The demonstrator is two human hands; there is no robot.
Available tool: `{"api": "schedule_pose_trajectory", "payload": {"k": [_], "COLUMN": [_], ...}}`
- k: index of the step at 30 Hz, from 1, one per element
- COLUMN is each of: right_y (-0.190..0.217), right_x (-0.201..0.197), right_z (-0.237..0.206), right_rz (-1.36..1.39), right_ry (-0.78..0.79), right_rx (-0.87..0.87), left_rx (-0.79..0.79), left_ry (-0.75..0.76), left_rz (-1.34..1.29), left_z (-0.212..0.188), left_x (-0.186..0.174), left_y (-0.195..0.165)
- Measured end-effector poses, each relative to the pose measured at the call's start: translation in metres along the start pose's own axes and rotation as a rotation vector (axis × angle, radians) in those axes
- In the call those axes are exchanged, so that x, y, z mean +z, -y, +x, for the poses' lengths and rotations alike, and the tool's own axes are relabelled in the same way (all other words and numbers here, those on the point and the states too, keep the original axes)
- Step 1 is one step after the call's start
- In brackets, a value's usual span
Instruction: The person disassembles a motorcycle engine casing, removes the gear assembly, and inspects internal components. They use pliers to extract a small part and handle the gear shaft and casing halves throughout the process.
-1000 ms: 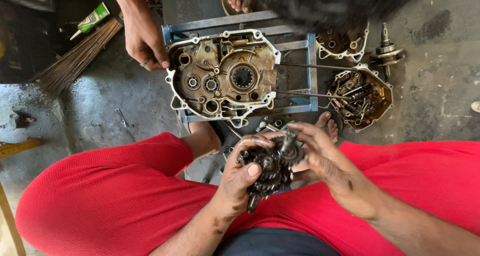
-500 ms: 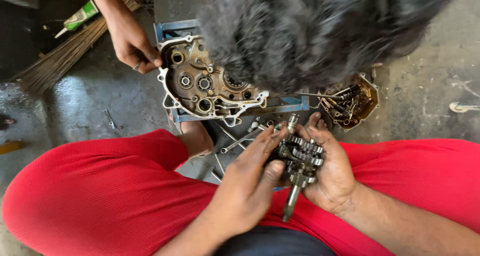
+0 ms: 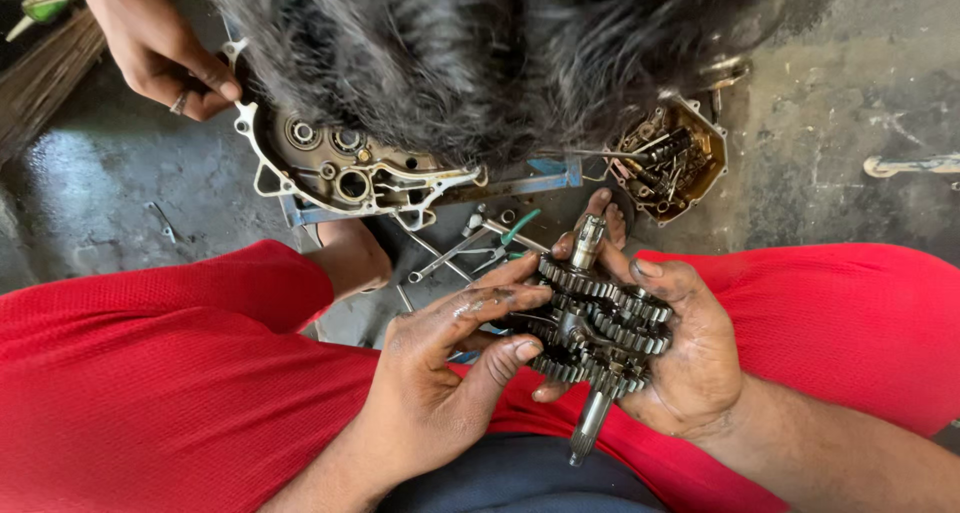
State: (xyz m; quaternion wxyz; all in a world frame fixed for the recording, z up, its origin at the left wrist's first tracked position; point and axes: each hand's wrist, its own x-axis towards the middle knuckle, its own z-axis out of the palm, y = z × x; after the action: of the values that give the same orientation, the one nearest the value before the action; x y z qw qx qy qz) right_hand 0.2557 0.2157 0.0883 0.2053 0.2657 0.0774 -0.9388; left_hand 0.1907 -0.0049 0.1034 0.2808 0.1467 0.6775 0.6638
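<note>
Both hands work over the red-clad lap. From the left, the oily left hand [image 3: 440, 373] curls against the greasy steel cluster of toothed gears on splined shafts [image 3: 592, 331], thumb and forefinger pinching its near side; the right hand [image 3: 690, 358] cups it from beneath, fingers wrapped round. This looks like lining up the two gear shafts as one set. Next, I judge, they need a firm, level grip so the gears stay meshed.
</note>
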Motion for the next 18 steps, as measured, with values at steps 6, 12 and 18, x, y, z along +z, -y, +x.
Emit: {"api": "schedule_pose_trajectory", "payload": {"k": [6,12,18], "right_y": [-0.004,-0.006,-0.006], "right_x": [0.004,0.005,0.008], "right_z": [-0.002,-0.005,-0.008], "right_rz": [-0.087,-0.134,-0.274], "right_ry": [-0.334,-0.067,-0.175], "right_rx": [-0.106,-0.052,-0.061], "left_rx": [0.044,0.020,-0.039], "left_ry": [-0.002,-0.001,0.002], "left_rz": [0.079,0.074,-0.022], "left_z": [0.001,0.001,0.003], "left_x": [0.007,0.011,0.012], "left_y": [0.007,0.020,0.026]}}
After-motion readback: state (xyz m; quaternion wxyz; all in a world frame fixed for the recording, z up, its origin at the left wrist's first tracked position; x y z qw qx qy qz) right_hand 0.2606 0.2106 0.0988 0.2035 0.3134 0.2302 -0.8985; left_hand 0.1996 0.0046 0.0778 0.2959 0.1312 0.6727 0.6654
